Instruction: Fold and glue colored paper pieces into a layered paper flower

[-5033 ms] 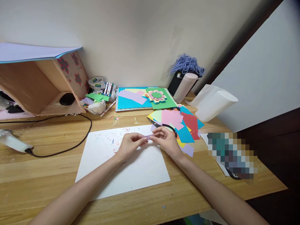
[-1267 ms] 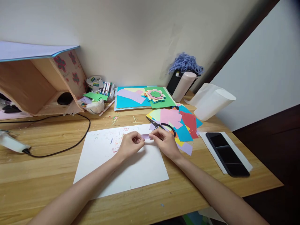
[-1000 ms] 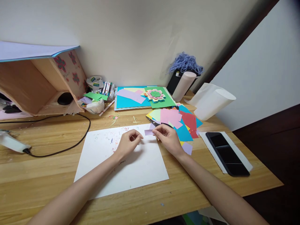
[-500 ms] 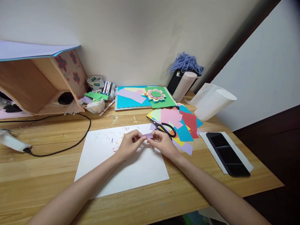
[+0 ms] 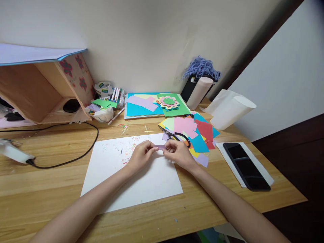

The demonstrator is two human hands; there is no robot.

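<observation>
Between my two hands is a small strip of purple paper (image 5: pixel 160 147), held just above a white sheet (image 5: pixel 141 189) with coloured specks on it. My left hand (image 5: pixel 142 155) pinches the strip's left end between thumb and fingers. The right end is pinched by my right hand (image 5: pixel 179 153). Black-handled scissors (image 5: pixel 174 136) lie right behind my right hand, partly on coloured paper pieces (image 5: pixel 184 124). Farther back, a layered paper flower (image 5: pixel 168 102) rests on a green sheet (image 5: pixel 182 107).
A smartphone (image 5: pixel 244 167) lies on white tissue at the right, near a paper roll (image 5: pixel 231 111). At the left stand an open cardboard box (image 5: pixel 76 77) and a glue gun (image 5: pixel 15 152) with a black cord. Markers (image 5: pixel 115 94) and a tape roll (image 5: pixel 103 88) sit by the wall.
My right hand has shifted slightly right along the purple strip, which now looks narrower and flatter between my fingers. My left hand has hardly moved.
</observation>
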